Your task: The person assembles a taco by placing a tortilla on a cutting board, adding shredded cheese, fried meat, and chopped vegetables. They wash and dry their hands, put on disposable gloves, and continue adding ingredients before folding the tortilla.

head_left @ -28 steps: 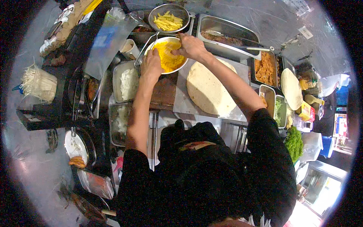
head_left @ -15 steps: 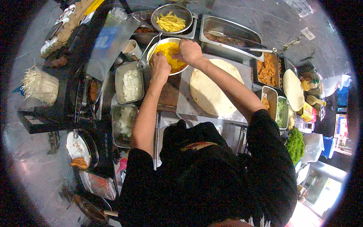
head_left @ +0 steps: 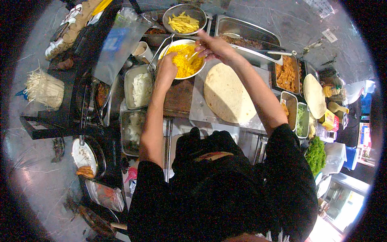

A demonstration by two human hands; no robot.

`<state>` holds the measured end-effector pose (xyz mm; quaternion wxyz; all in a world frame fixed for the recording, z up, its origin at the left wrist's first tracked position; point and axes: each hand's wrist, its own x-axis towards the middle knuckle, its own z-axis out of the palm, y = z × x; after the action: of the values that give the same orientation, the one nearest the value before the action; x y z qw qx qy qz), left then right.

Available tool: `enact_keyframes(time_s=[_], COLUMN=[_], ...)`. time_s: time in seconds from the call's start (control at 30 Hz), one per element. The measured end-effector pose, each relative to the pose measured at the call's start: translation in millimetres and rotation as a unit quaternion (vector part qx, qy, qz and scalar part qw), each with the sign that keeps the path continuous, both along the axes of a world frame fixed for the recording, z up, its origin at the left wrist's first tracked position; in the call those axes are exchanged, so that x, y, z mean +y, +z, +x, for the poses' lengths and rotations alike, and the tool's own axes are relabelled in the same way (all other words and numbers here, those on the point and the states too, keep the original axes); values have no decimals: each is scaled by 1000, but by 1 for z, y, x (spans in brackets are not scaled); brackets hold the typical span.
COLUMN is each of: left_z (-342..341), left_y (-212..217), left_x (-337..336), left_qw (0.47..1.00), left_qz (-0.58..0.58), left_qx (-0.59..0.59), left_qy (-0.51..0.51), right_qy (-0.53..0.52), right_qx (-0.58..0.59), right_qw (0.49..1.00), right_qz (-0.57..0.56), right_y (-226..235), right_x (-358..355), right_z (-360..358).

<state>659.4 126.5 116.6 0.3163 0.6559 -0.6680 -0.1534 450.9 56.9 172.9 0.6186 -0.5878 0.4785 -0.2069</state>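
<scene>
A white bowl (head_left: 202,67) full of loose, bright yellow shredded or grain-like food (head_left: 186,69) stands in front of me. My left hand (head_left: 167,69) is curled at its left rim, with the fingertips partly hidden. Over the right rim, my right hand (head_left: 217,47) has its fingers apart, the index finger stretched out. A thin pale piece, possibly a utensil, shows in the food below it; I cannot make out contact. To the right, a large round flatbread (head_left: 225,92) lies on a pale sheet (head_left: 197,111), with my right forearm passing over its right side.
Beyond the bowl are a strainer of fries (head_left: 183,23) and a long steel pan (head_left: 250,52) of dark filling. White-filled tubs (head_left: 141,89) stand at left. On the right are a tray of orange filling (head_left: 287,72), another flatbread (head_left: 314,94) and leafy greens (head_left: 315,155). Tongs (head_left: 161,50) lean by the bowl.
Both hands were down in the yellow food. The right hand has lifted and moved right with its fingers spreading; the left has drawn back to the bowl's left rim.
</scene>
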Motion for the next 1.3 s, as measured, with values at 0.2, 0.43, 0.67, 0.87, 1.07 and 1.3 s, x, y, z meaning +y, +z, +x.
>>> enact_keyframes(time_s=[0.2,0.43,0.67,0.87,1.07,1.3], left_z=[-4,-16,-21,-21,-23,-77], left_y=[14,-2,-23,-7,38,78], left_x=[6,11,-9,-25,-38,-16], left_qw=[1000,984,993,997,991,986], left_qz=[-4,56,67,46,38,-95], left_qx=[-25,-169,-76,12,-129,-81], left_qy=[-3,28,61,62,-16,-110], right_qy=[-6,24,120,104,-20,-65], right_qx=[-192,392,433,318,19,-7], right_qw=[970,818,820,896,993,989], right_qz=[147,-420,-353,-293,-112,-133], right_y=[-13,-18,-28,-33,-29,-9], right_x=[6,19,-7,-17,-7,21], right_z=[-15,42,64,46,30,-39])
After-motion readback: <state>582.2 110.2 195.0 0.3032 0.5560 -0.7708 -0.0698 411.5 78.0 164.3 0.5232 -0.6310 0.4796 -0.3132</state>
